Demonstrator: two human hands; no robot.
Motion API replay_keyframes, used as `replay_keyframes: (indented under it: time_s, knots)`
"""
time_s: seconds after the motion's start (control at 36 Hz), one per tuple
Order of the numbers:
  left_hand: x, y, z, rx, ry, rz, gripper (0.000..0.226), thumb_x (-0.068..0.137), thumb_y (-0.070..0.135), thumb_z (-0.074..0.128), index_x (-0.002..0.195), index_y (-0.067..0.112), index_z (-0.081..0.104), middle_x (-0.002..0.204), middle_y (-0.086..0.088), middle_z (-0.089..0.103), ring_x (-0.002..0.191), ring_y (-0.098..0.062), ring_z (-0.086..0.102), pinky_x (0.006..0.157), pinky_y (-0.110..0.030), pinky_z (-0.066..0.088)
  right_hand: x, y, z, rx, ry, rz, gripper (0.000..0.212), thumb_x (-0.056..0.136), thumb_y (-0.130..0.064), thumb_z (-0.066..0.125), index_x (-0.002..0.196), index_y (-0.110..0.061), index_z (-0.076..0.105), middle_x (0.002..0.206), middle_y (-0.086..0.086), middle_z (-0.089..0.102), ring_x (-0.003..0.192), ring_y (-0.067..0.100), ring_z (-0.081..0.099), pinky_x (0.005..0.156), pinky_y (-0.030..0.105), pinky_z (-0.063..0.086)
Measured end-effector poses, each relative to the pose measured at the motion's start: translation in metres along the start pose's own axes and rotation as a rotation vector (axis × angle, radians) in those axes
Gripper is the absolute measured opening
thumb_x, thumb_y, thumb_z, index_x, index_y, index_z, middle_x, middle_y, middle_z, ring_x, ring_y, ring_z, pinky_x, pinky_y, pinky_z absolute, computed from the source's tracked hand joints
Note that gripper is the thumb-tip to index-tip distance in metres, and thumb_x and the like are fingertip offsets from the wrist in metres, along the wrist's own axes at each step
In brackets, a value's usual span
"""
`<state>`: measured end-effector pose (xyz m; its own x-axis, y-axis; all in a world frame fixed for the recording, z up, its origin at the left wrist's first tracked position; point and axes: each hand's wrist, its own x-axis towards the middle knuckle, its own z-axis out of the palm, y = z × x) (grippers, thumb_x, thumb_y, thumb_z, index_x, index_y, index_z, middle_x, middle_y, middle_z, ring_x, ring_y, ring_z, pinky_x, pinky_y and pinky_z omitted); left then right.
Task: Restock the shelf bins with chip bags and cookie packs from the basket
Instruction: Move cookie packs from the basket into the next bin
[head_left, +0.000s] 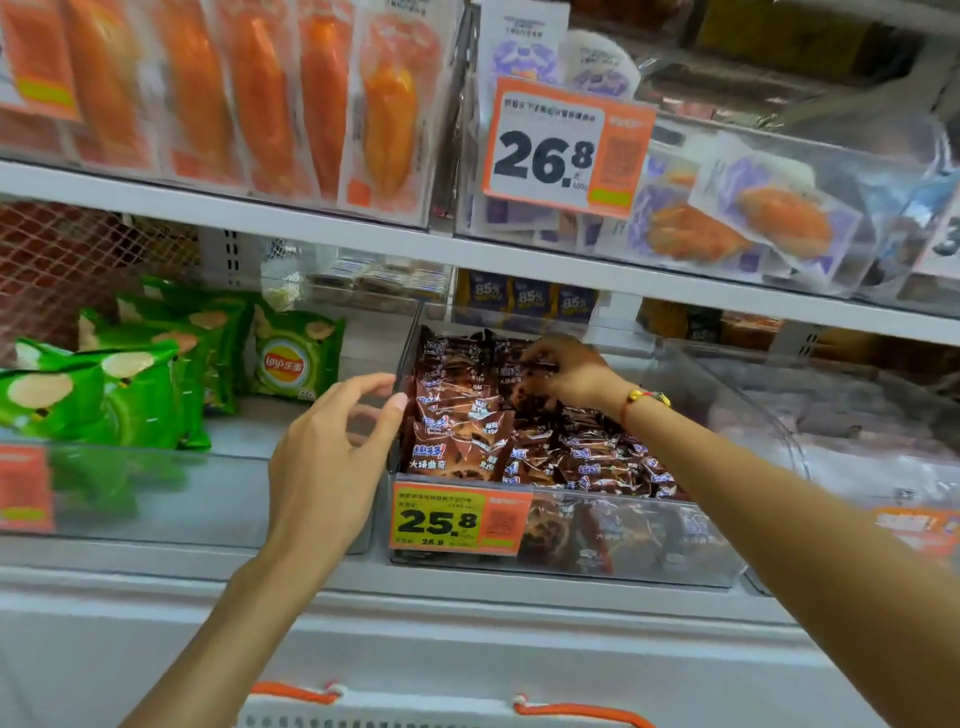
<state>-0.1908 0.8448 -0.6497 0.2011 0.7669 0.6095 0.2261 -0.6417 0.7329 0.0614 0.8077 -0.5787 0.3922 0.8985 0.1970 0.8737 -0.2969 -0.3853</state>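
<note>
Shelves ahead, my left hand (332, 447) rests loose-fingered on the bin (571, 566) wall while my right hand (566, 371) pinches a cookie pack (524, 366) deep inside; I'd tuck it flat, bracing the bin.

two hands (322, 457), four price tags (460, 522)
</note>
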Motion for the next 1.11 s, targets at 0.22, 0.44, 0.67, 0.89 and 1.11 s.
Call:
replay_keyframes:
  time_s: [0.22,0.44,0.67,0.89,1.11]
  knots:
    - [0.002,-0.003,0.0,0.009,-0.017,0.016,0.014,0.091,0.041,0.057,0.105,0.042,0.058,0.091,0.029,0.06,0.083,0.006,0.058,0.066,-0.029,0.051,0.004,-0.001,0.003,-0.504,0.044,-0.123,0.042,0.084,-0.033,0.071,0.123,-0.034,0.058,0.144,0.001,0.042,0.136,0.027,0.031,0.112,0.041,0.025]
    - [0.002,-0.003,0.001,0.021,-0.018,0.025,0.017,0.092,0.042,0.055,0.108,0.038,0.059,0.092,0.028,0.059,0.081,0.005,0.058,0.066,-0.032,0.052,0.001,0.008,0.006,-0.52,0.119,-0.167,0.046,0.087,-0.025,0.069,0.13,-0.032,0.055,0.135,0.0,0.055,0.126,0.026,0.046,0.106,0.037,0.033]
    - [0.001,-0.004,0.002,0.027,-0.011,0.025,0.016,0.092,0.042,0.055,0.107,0.038,0.058,0.096,0.022,0.062,0.082,0.003,0.059,0.068,-0.034,0.053,0.001,0.015,0.024,-0.506,0.241,-0.231,0.042,0.086,-0.028,0.068,0.126,-0.034,0.057,0.125,0.0,0.062,0.119,0.024,0.052,0.105,0.038,0.037]
    - [0.001,0.0,0.001,0.054,-0.007,0.005,0.02,0.092,0.041,0.056,0.11,0.033,0.061,0.097,0.018,0.064,0.082,-0.004,0.06,0.065,-0.026,0.046,-0.002,0.013,0.019,-0.455,0.076,-0.181,0.051,0.087,-0.022,0.066,0.135,-0.03,0.049,0.13,0.002,0.057,0.123,0.026,0.047,0.107,0.04,0.037]
    - [0.001,0.005,-0.002,0.023,-0.035,-0.025,0.022,0.093,0.041,0.056,0.112,0.032,0.062,0.101,0.017,0.065,0.084,-0.005,0.061,0.072,-0.035,0.053,-0.048,0.002,0.0,-0.252,0.192,-0.196,0.043,0.085,-0.017,0.068,0.126,-0.027,0.059,0.132,-0.001,0.058,0.118,0.021,0.055,0.102,0.039,0.043]
